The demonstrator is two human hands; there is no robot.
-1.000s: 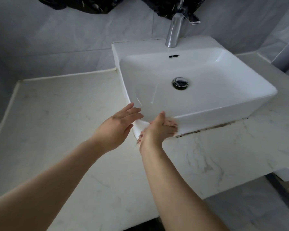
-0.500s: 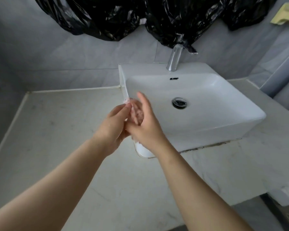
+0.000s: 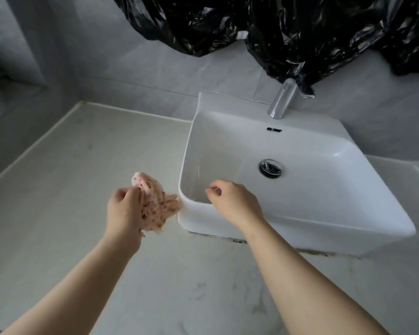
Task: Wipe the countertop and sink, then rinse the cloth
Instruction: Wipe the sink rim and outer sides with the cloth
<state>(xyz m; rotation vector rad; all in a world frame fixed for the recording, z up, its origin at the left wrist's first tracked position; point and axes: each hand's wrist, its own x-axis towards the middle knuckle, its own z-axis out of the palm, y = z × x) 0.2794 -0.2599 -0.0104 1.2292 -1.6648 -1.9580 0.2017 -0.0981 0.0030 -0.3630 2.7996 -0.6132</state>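
While the pale, red-speckled cloth is bunched in the left hand just beside the near left corner of the white square ceramic sink, no water runs from the chrome tap at the back of the sink, so the rinse looks not yet begun. How much wiping is done is hard to judge: the marbled white stone counter to the left of the sink shows no obvious smears, but dark grime lines the seam under the sink's front edge. I would put the task somewhere in its wiping part, with the rinse certainly left.

That hand is curled shut around the cloth, fingers wrapped over the wad, with loose folds spilling out toward the sink corner; I cannot tell whether cloth and sink touch. It is held above the counter, forearm reaching in from the lower left.

At the sink's near left rim, the right hand holds nothing visible. Its fingers are loosely curled inward with thumb and forefinger close together, and the wrist crosses the sink's front wall. Whether it rests on the rim or hovers over it is unclear.

Above the sink, crumpled black plastic sheeting hangs on the grey tiled wall.
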